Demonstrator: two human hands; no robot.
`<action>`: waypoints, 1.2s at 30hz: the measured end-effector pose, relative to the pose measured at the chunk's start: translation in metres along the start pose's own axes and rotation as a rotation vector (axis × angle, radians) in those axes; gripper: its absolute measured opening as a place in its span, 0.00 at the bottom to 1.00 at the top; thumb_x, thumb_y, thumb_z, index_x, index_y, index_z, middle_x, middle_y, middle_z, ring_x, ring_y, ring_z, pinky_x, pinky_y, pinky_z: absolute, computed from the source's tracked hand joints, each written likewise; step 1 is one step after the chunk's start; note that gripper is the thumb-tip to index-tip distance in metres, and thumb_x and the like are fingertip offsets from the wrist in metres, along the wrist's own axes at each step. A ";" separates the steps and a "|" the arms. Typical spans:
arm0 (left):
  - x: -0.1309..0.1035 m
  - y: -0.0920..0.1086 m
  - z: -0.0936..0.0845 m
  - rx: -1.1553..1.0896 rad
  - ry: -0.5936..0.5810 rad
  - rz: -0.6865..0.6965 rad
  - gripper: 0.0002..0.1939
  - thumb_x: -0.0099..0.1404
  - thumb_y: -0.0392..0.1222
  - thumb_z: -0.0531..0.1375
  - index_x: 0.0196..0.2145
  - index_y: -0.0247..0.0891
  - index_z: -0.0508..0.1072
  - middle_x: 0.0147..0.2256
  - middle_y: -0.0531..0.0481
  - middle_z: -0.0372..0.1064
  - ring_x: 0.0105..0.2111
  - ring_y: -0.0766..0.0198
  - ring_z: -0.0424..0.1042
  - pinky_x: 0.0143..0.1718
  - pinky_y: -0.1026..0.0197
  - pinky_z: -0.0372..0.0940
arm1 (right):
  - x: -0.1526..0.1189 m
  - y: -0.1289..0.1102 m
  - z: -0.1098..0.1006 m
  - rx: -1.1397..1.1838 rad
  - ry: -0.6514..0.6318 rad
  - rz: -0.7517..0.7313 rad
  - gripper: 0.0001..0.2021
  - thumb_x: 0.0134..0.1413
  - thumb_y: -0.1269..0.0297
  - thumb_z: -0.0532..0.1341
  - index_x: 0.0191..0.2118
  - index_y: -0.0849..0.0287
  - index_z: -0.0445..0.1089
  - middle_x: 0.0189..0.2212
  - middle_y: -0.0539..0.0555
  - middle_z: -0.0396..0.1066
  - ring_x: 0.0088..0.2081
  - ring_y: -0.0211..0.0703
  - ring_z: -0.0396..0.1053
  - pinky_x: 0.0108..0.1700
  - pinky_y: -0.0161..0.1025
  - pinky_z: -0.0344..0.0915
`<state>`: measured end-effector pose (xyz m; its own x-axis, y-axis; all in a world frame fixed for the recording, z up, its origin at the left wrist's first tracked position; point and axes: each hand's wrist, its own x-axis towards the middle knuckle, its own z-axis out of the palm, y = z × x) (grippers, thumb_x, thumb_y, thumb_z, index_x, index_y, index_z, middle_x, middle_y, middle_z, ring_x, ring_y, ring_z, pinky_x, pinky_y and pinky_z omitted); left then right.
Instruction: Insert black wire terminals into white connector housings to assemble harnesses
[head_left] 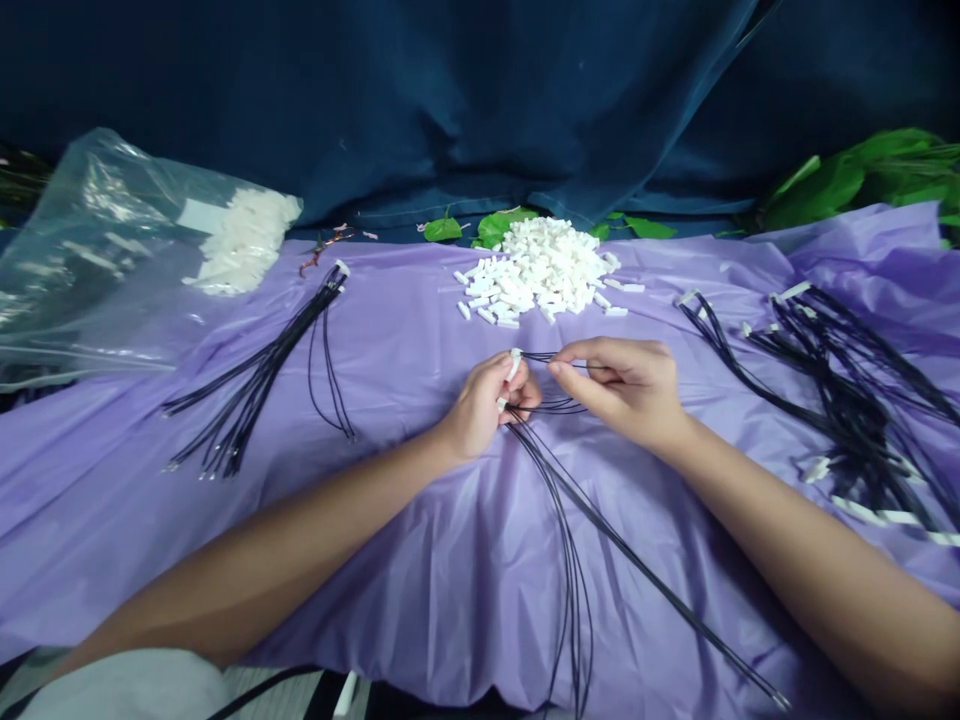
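Note:
My left hand [484,405] is closed on a small white connector [514,364], held upright between thumb and fingers. A second white piece shows lower, at the palm. My right hand [630,385] pinches thin black wires [537,357] that run from the connector's top end toward the right. More black wires [574,505] come out under my left hand and hang down toward the front, some over the cloth's near edge. Beyond both hands lies a heap of small white connectors [547,268].
A purple cloth [405,330] covers the table. On the left are a bundle of black wires [262,375] and a clear plastic bag [135,240] holding white pieces. Tangled wires with white connectors [840,390] lie right. Green leaves [847,180] and a dark blue curtain [450,90] are behind.

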<state>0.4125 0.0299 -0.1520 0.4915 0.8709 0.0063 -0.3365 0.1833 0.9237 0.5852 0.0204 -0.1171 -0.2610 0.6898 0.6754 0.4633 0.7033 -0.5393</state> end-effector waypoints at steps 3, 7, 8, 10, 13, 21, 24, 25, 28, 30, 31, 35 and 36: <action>-0.001 0.001 0.001 0.003 0.012 -0.002 0.15 0.65 0.49 0.46 0.24 0.39 0.52 0.18 0.56 0.50 0.19 0.70 0.51 0.19 0.68 0.48 | 0.000 0.001 0.001 -0.024 0.023 -0.021 0.03 0.53 0.68 0.64 0.32 0.62 0.73 0.13 0.42 0.53 0.15 0.27 0.48 0.20 0.30 0.49; -0.001 0.002 0.003 0.006 0.027 -0.021 0.16 0.64 0.51 0.46 0.24 0.39 0.52 0.18 0.55 0.51 0.19 0.70 0.51 0.19 0.68 0.49 | -0.001 0.001 0.001 -0.051 0.031 -0.054 0.02 0.52 0.68 0.64 0.33 0.61 0.73 0.15 0.43 0.61 0.15 0.26 0.51 0.19 0.30 0.49; -0.001 0.002 0.003 0.007 0.029 -0.025 0.16 0.64 0.52 0.46 0.24 0.39 0.52 0.18 0.55 0.51 0.19 0.70 0.51 0.19 0.68 0.49 | -0.001 0.001 0.001 -0.059 0.030 -0.061 0.02 0.52 0.69 0.64 0.33 0.61 0.73 0.16 0.44 0.63 0.15 0.26 0.51 0.19 0.30 0.49; -0.001 0.002 0.002 0.007 0.028 -0.031 0.16 0.64 0.52 0.46 0.24 0.39 0.52 0.18 0.55 0.51 0.18 0.70 0.52 0.19 0.68 0.49 | -0.001 0.001 0.001 -0.078 0.026 -0.075 0.02 0.52 0.69 0.64 0.34 0.61 0.73 0.18 0.45 0.67 0.15 0.27 0.53 0.19 0.30 0.51; 0.000 0.002 0.001 -0.002 0.025 -0.028 0.16 0.64 0.52 0.45 0.24 0.39 0.52 0.18 0.55 0.51 0.18 0.70 0.51 0.18 0.68 0.47 | -0.002 0.002 0.000 -0.106 0.031 -0.102 0.02 0.53 0.69 0.64 0.35 0.60 0.73 0.21 0.47 0.70 0.16 0.27 0.55 0.19 0.29 0.53; 0.000 -0.001 0.002 -0.008 0.015 0.003 0.16 0.65 0.50 0.45 0.24 0.39 0.52 0.18 0.56 0.51 0.18 0.71 0.50 0.18 0.69 0.47 | -0.004 0.005 0.000 -0.218 -0.008 -0.206 0.03 0.55 0.70 0.62 0.36 0.59 0.71 0.24 0.47 0.73 0.18 0.29 0.63 0.22 0.29 0.59; -0.001 0.000 0.003 0.013 0.035 -0.013 0.16 0.64 0.51 0.47 0.24 0.38 0.53 0.18 0.56 0.52 0.18 0.71 0.51 0.19 0.69 0.47 | -0.004 0.003 0.001 -0.283 0.000 -0.224 0.03 0.56 0.69 0.61 0.36 0.58 0.71 0.24 0.47 0.74 0.19 0.30 0.64 0.24 0.29 0.60; -0.001 0.001 0.003 0.021 0.040 -0.025 0.16 0.64 0.51 0.47 0.24 0.38 0.53 0.19 0.56 0.51 0.19 0.71 0.51 0.19 0.69 0.48 | -0.004 0.002 0.002 -0.309 0.003 -0.224 0.02 0.56 0.69 0.61 0.36 0.58 0.70 0.24 0.47 0.74 0.19 0.30 0.64 0.24 0.30 0.60; -0.003 0.003 0.004 0.036 0.049 -0.054 0.16 0.64 0.51 0.47 0.24 0.38 0.53 0.20 0.56 0.50 0.21 0.70 0.53 0.22 0.68 0.52 | -0.004 -0.002 0.003 -0.430 -0.016 -0.220 0.03 0.56 0.67 0.61 0.36 0.58 0.69 0.25 0.48 0.73 0.22 0.32 0.66 0.26 0.32 0.59; -0.004 0.004 0.004 0.040 0.048 -0.058 0.16 0.64 0.51 0.48 0.24 0.38 0.54 0.21 0.56 0.49 0.22 0.70 0.54 0.23 0.68 0.53 | -0.004 -0.006 0.004 -0.518 -0.035 -0.220 0.03 0.57 0.67 0.60 0.37 0.59 0.69 0.23 0.48 0.71 0.23 0.33 0.66 0.26 0.33 0.57; -0.004 0.004 0.004 0.042 0.047 -0.055 0.16 0.64 0.51 0.48 0.24 0.38 0.54 0.21 0.55 0.49 0.22 0.70 0.54 0.22 0.68 0.53 | -0.004 -0.007 0.005 -0.545 -0.044 -0.218 0.03 0.58 0.67 0.59 0.37 0.59 0.69 0.23 0.48 0.69 0.23 0.33 0.65 0.26 0.33 0.56; -0.004 0.003 0.005 0.044 0.040 -0.053 0.16 0.64 0.52 0.48 0.25 0.38 0.54 0.21 0.55 0.49 0.22 0.69 0.54 0.22 0.67 0.53 | -0.006 -0.008 0.008 -0.520 -0.038 -0.194 0.03 0.59 0.68 0.58 0.37 0.59 0.68 0.23 0.47 0.67 0.24 0.32 0.65 0.26 0.32 0.56; -0.004 0.003 0.005 0.043 0.036 -0.054 0.16 0.65 0.52 0.48 0.25 0.38 0.54 0.21 0.55 0.50 0.22 0.69 0.54 0.22 0.67 0.52 | -0.006 -0.008 0.009 -0.501 -0.033 -0.189 0.03 0.59 0.69 0.58 0.37 0.59 0.68 0.23 0.48 0.67 0.24 0.32 0.65 0.26 0.32 0.56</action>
<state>0.4136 0.0251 -0.1477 0.4786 0.8762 -0.0567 -0.2749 0.2109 0.9381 0.5757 0.0120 -0.1209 -0.4022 0.5697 0.7167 0.7510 0.6530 -0.0976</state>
